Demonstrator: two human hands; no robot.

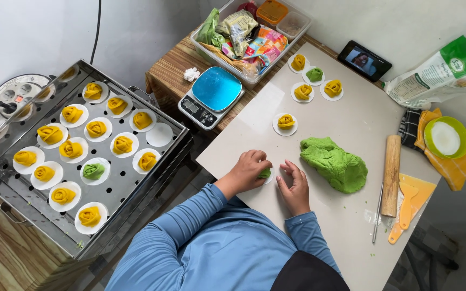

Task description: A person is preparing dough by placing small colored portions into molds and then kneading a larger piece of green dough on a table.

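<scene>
Blue sleeves (206, 242) fill the near edge, your forearms reaching onto the pale table (351, 226). Your left hand (248, 171) is curled over a small green dough piece (265, 173), fingers closed round it, pressing it on a white paper round at the table's near edge. Your right hand (293, 186) sits just beside it, fingers loosely bent, tips near the piece; can't tell if it's touching. It holds nothing.

Just right of your hands: big lump of green dough (334, 163) lying on the table. Further right, a wooden rolling pin (391, 175), a thin metal rod beside it, and a yellow plastic scraper (412, 200).

Left of the table: metal steamer tray (130, 188) with rows of yellow rolled buns (96, 128) on white rounds, one green bun (93, 171) among them.

Mid-table: one yellow bun on paper (286, 122). Beyond it, a cluster of three yellow and one green (314, 74).

Far side: kitchen scale with blue top (216, 90), clear plastic box of packets (254, 32), phone (363, 60), flour bag (438, 73), green bowl (445, 138) on a yellow cloth.
</scene>
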